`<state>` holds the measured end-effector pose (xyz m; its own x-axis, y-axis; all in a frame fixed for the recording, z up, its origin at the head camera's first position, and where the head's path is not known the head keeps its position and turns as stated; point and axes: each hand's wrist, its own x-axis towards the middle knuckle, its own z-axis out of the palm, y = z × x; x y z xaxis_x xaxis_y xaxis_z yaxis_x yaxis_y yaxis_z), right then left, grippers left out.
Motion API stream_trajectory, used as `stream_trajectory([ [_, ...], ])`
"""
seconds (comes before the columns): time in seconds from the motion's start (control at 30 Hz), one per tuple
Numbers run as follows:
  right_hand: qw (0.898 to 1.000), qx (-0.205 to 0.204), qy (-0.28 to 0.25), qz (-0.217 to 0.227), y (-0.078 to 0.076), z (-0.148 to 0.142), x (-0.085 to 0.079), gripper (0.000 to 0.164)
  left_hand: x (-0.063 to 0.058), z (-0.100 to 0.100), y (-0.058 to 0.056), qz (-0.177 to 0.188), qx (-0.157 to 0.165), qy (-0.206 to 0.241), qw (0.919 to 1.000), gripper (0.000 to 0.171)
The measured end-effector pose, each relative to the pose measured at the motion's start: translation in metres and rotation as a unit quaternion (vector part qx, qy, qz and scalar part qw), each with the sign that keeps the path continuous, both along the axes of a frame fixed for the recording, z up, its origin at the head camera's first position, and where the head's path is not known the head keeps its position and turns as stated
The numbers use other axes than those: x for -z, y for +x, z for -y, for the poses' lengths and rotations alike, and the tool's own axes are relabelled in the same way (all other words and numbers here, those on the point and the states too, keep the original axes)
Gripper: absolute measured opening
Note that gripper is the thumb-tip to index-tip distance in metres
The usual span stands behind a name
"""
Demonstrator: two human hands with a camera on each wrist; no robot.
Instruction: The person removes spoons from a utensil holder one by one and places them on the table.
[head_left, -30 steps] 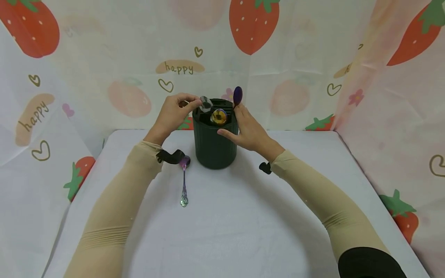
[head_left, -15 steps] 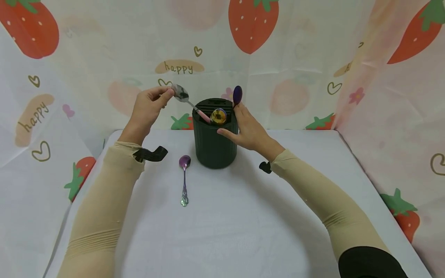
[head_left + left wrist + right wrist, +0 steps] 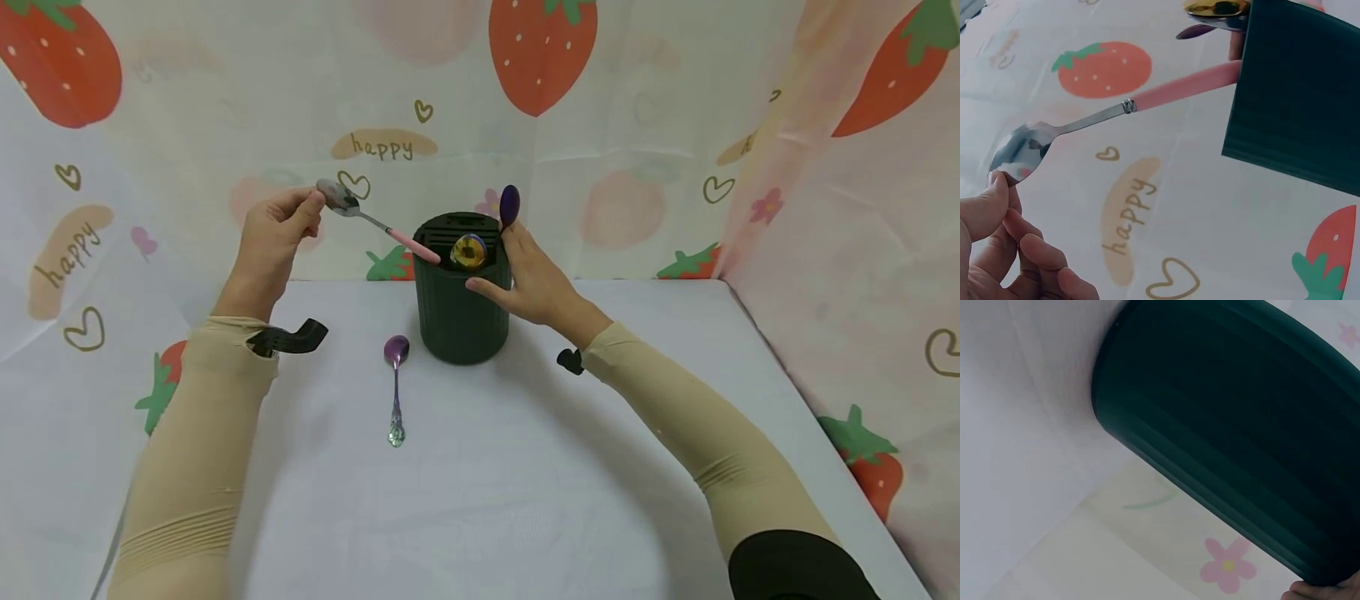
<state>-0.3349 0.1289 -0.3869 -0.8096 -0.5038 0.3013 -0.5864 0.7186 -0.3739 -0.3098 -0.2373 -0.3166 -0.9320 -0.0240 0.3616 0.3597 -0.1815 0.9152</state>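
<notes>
Between thumb and fingers, my left hand [image 3: 270,237] pinches a spoon [image 3: 411,247] by its shiny metal bowl. In the left wrist view, the pink handle [image 3: 1188,86] slants up to the side of the dark green utensil holder [image 3: 1300,94], its end overlapping the rim in the head view. My right hand [image 3: 536,279] rests along the holder's right side, fingers straight at the rim and thumb across the front. A gold-toned spoon bowl [image 3: 468,251] and a purple spoon bowl [image 3: 510,205] stick up from the holder. The right wrist view shows mostly the holder's ribbed wall [image 3: 1222,425].
A purple spoon with an ornate handle [image 3: 396,400] lies on the white table [image 3: 480,500], in front of the holder and to its left. A strawberry-print cloth [image 3: 615,108] hangs behind and along both sides of the table.
My left hand has moved left, away from the holder, drawing the pink-handled spoon up and out so that its handle shows. My right hand and the holder have stayed put.
</notes>
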Motion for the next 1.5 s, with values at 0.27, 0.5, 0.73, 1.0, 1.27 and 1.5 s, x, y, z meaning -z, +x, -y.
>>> stream_trajectory([
  [0.27,1.0,0.002,0.002,0.003,-0.001,0.001,0.0,0.116,0.0,0.019,0.005,-0.005,0.01,0.079,0.9968,0.01],
  [0.5,1.0,0.008,0.007,0.013,0.001,0.001,-0.002,0.116,0.012,0.029,0.004,0.005,0.008,0.064,0.9979,0.013],
  [0.73,1.0,0.013,0.011,0.01,0.001,0.001,-0.003,0.117,0.031,0.033,0.002,0.033,0.002,-0.027,0.9991,0.011],
  [1.0,1.0,0.01,0.013,0.011,0.002,0.001,-0.002,0.118,0.044,0.045,0.002,0.128,0.024,-0.136,0.9821,0.012],
  [1.27,1.0,0.011,0.013,0.005,0.0,0.001,0.0,0.117,0.048,0.051,0.004,0.195,0.038,-0.242,0.9495,0.016],
  [1.5,1.0,0.006,0.005,0.001,0.001,0.001,0.0,0.116,0.059,0.053,0.002,0.252,0.066,-0.339,0.9042,0.054],
])
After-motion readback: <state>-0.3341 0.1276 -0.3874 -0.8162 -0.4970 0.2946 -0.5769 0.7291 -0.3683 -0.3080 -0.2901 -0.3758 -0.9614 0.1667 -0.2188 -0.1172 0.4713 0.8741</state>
